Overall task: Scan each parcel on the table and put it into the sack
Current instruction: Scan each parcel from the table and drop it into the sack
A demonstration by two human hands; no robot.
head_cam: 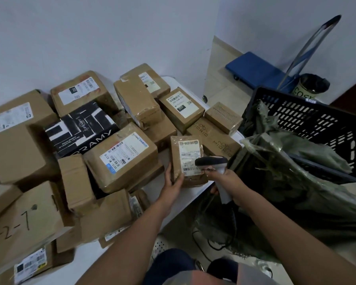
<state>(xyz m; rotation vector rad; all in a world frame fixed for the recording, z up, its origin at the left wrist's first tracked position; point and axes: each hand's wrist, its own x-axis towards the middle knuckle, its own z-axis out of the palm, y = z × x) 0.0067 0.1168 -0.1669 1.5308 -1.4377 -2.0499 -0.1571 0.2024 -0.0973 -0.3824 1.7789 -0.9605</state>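
Observation:
A small brown parcel with a white label lies at the near right of the white table. My left hand grips its lower left corner. My right hand holds a grey handheld scanner, whose dark head points at the parcel's label. The green sack gapes open to the right of the table, draped over a black crate. Several more brown parcels, such as a labelled one, are piled across the table.
A black plastic crate stands tilted behind the sack. A black and white box lies among the parcels. On the floor at the back right are a blue platform trolley and a dark bin. The scanner's cable hangs by my knees.

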